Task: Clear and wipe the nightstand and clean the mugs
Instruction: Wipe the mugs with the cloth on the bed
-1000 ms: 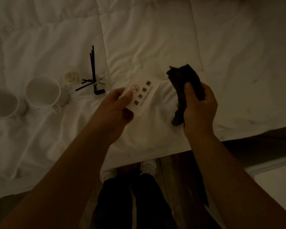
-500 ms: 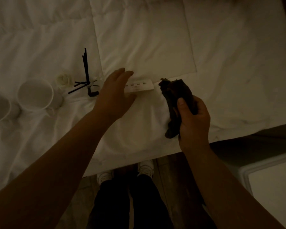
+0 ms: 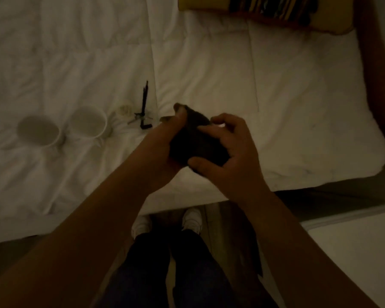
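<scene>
A dark cloth [image 3: 196, 138] is bunched between both hands above the white bed [image 3: 209, 63]. My left hand [image 3: 162, 141] grips its left side and my right hand [image 3: 233, 150] holds its right side, thumb under the lower edge. Two white mugs [image 3: 39, 130] [image 3: 89, 122] stand upright on the bedding at the left. A small pale object [image 3: 125, 110] and several thin black sticks [image 3: 142, 112] lie right of the mugs. The white card is hidden behind my hands.
A yellow and dark striped pillow [image 3: 265, 12] lies at the bed's far right. A dark wooden headboard [image 3: 373, 74] runs along the right edge. A white surface [image 3: 353, 252] sits at lower right. My legs and white shoes [image 3: 191, 218] stand on the floor below.
My left hand let go of the white card on the bed and came over to the cloth, which both hands now hold. The view shifted, showing the pillow.
</scene>
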`<state>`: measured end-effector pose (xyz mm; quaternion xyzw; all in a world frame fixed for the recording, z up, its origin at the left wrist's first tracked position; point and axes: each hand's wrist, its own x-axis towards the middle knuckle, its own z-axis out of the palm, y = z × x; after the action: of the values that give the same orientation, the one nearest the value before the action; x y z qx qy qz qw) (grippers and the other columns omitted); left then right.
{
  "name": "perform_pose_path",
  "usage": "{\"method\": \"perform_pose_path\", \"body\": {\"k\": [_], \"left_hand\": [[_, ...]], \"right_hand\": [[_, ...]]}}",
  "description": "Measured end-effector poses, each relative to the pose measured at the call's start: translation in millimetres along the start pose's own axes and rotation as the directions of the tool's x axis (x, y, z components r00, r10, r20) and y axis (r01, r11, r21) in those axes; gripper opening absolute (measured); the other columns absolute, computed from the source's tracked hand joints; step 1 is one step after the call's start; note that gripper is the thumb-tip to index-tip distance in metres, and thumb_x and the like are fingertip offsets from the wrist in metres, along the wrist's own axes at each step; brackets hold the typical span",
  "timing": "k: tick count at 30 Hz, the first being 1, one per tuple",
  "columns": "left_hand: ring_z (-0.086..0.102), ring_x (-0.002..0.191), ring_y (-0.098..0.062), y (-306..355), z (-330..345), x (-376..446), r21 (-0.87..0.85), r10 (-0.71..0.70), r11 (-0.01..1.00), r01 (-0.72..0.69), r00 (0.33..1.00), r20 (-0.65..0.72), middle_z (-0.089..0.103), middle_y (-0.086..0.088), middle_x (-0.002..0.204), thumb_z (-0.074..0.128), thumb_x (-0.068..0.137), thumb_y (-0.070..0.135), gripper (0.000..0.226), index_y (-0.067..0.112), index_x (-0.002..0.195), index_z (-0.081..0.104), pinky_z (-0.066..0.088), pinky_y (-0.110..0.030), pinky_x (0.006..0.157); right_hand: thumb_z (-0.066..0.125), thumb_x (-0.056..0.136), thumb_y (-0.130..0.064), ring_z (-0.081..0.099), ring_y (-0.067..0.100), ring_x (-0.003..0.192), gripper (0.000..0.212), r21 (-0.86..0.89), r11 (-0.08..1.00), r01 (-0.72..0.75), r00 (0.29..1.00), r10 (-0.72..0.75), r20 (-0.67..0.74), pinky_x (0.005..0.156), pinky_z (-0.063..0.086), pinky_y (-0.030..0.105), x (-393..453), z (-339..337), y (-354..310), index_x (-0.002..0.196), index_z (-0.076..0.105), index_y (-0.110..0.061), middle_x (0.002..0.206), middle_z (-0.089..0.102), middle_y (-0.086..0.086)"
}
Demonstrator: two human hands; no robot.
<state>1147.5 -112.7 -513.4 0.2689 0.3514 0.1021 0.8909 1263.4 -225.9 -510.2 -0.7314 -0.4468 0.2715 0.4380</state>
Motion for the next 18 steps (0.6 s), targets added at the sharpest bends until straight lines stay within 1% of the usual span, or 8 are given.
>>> {"method": "perform_pose_path", "body": {"k": [3,5,7,9,12,15,16,18], "left_hand": [[0.063,0.111,-0.034,30.7,5.0,-39.8,0.146,0.125,0.982,-0.12,0.992,-0.029,0.066,-0.02,0.118,0.064,0.082,0.014,0.045,0.002,0.125,0.054,0.056,-0.038,0.083],[0.066,0.106,-0.034,53.5,7.3,-76.8,0.196,0.182,0.967,-0.165,0.981,-0.067,0.069,-0.017,0.111,0.066,0.078,0.004,0.04,0.004,0.118,0.058,0.057,-0.037,0.08],[0.066,0.104,-0.035,72.1,9.1,-113.8,0.207,0.235,0.956,-0.207,0.964,-0.121,0.07,-0.018,0.107,0.061,0.078,-0.002,0.036,0.005,0.114,0.059,0.057,-0.039,0.078],[0.065,0.105,-0.039,90.7,7.0,-164.9,0.202,0.304,0.943,-0.265,0.931,-0.2,0.067,-0.023,0.11,0.057,0.083,-0.004,0.034,0.004,0.116,0.057,0.056,-0.046,0.082],[0.065,0.105,-0.037,102.3,1.0,-214.6,0.095,0.354,0.935,-0.34,0.9,-0.256,0.068,-0.02,0.111,0.066,0.079,0.003,0.042,0.004,0.119,0.056,0.057,-0.041,0.078],[0.066,0.105,-0.036,108.9,-12.3,-286.1,0.146,0.444,0.894,-0.425,0.785,-0.432,0.068,-0.016,0.111,0.076,0.071,0.008,0.056,0.008,0.123,0.054,0.058,-0.035,0.072],[0.065,0.106,-0.035,109.1,-17.8,-308.1,0.186,0.463,0.882,-0.432,0.726,-0.508,0.064,-0.015,0.116,0.08,0.068,0.01,0.066,0.015,0.127,0.052,0.059,-0.037,0.074],[0.067,0.103,-0.029,108.1,-27.9,-356.3,0.251,0.472,0.874,-0.415,0.611,-0.636,0.057,-0.008,0.12,0.084,0.057,0.018,0.083,0.041,0.129,0.049,0.059,-0.044,0.078]], "right_hand": [[0.061,0.082,-0.038,0.05,0.01,0.114,0.053,0.083,0.996,0.024,0.996,-0.03,0.083,0.094,0.044,0.019,3.1,-12.3,-49.7,0.131,0.047,-0.025,0.127,0.047,-0.001],[0.068,0.079,-0.035,0.056,0.005,0.106,0.057,0.104,0.989,-0.103,0.979,0.082,0.185,0.089,0.05,0.02,8.8,-19.5,-81.3,0.131,0.043,-0.034,0.122,0.053,-0.009],[0.076,0.078,-0.031,0.064,0.006,0.096,0.046,0.069,0.96,-0.271,0.886,0.221,0.407,0.085,0.056,0.031,16.5,-26.5,-107.3,0.118,0.054,-0.034,0.109,0.063,-0.011],[0.08,0.074,-0.026,0.07,0.018,0.086,0.032,0.075,0.936,-0.343,0.752,0.226,0.619,0.079,0.058,0.043,20.6,-20.5,-143.2,0.103,0.065,-0.025,0.093,0.072,-0.001],[0.082,0.067,-0.023,0.072,0.031,0.081,0.029,0.232,0.895,-0.381,0.729,0.136,0.67,0.07,0.057,0.042,22.8,-4.4,-183.2,0.093,0.067,-0.021,0.087,0.073,0.009],[0.08,0.067,-0.01,0.067,0.046,0.081,0.033,0.301,0.841,-0.45,0.649,0.076,0.757,0.07,0.054,0.058,19.4,31.1,-233.5,0.093,0.061,-0.019,0.092,0.067,0.02],[0.078,0.067,-0.006,0.067,0.047,0.08,0.035,0.3,0.83,-0.47,0.609,0.059,0.791,0.067,0.055,0.057,18.7,43.3,-249.0,0.094,0.06,-0.02,0.094,0.065,0.021],[0.077,0.068,-0.004,0.066,0.048,0.078,0.04,0.29,0.823,-0.489,0.517,0.006,0.856,0.057,0.057,0.045,14.8,70.1,-281.1,0.098,0.059,-0.023,0.095,0.067,0.018]]}}
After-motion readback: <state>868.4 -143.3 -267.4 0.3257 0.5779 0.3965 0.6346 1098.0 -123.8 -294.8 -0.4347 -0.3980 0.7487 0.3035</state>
